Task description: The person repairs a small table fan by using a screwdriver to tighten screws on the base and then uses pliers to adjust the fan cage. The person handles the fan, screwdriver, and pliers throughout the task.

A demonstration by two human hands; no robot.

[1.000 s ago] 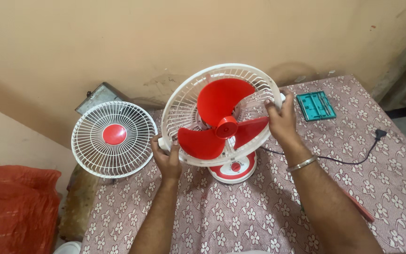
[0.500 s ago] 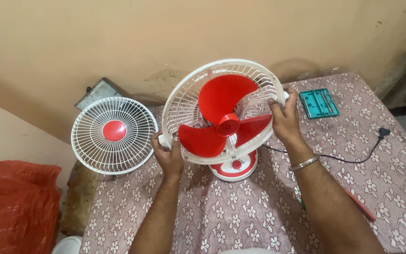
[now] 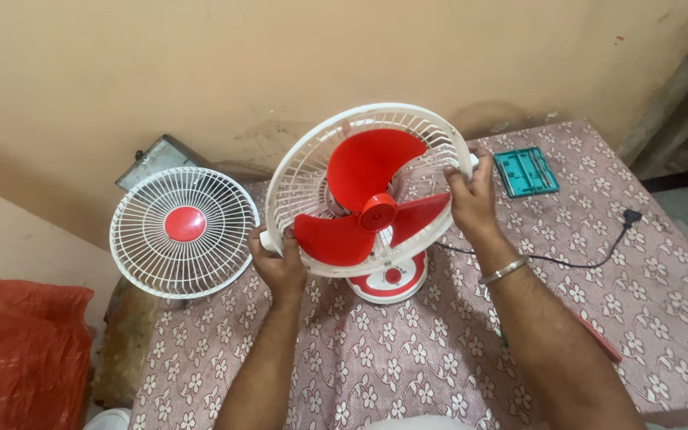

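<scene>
A table (image 3: 439, 374) covered with a pinkish floral cloth fills the lower right of the frame. On it stand the fan's red-and-white base (image 3: 388, 280), a teal tool case (image 3: 525, 170) at upper right, a black cord with plug (image 3: 599, 239), and possibly a red-handled tool (image 3: 599, 338), half hidden.

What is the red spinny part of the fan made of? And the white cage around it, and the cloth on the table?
The red blades look like smooth moulded plastic, evenly coloured with a slight sheen. The white cage has thin ribs: plastic or coated wire, hard to tell. The tablecloth looks like printed woven fabric, matte, with small wrinkles and a flower pattern.
</scene>
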